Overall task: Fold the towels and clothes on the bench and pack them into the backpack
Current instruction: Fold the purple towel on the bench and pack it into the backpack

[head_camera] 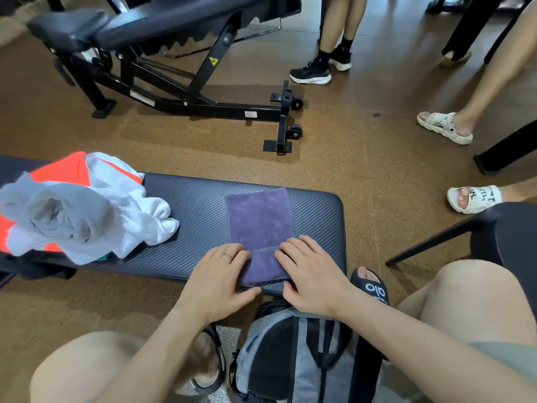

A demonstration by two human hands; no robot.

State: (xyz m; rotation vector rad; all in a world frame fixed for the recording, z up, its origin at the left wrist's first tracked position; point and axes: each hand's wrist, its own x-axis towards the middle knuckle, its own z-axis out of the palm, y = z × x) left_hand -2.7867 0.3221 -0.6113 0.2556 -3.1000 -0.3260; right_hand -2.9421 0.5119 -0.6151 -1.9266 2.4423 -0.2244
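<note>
Head view, black padded bench (pixel 203 205) on brown cork floor (pixel 363 158), both hands' grip apart, flat on purple towel (pixel 258 216)

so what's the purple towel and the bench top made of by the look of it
The purple towel looks like soft terry or microfibre cloth: matte, fuzzy nap, stitched hem. The bench top seems to be padded vinyl or faux leather, going by its fine ribbed weave pattern, slight sheen and rounded edge.
</note>
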